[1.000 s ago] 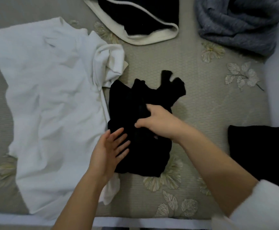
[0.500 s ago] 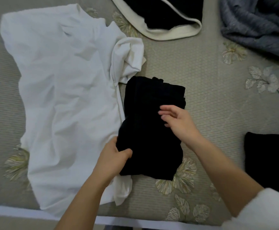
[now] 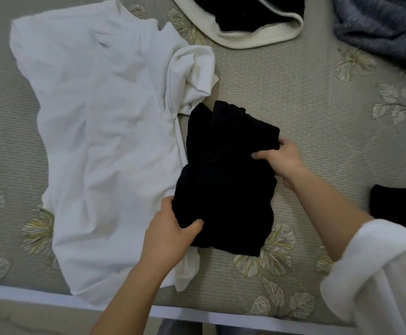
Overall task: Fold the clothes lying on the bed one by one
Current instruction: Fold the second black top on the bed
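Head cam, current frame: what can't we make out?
All head view:
- black garment: uniformly dark; fold layers and type unreadable.
- left hand: fingers hidden under the garment; only thumb shows.
- grey knit: cut off by top and right edges.
- cream-trimmed garment: cut off by top edge.
- dark cloth: cut off by right edge, partly hidden by white sleeve.

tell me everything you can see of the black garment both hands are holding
The black soft-looking fabric garment is folded into a thick, roughly rectangular bundle with bunched, uneven layers at its far end. It lies on the grey leaf-patterned bed cover, its left edge overlapping the spread-out white t-shirt. The left hand grips its near left corner, thumb on top; the right hand grips its far right edge. No print or label shows.
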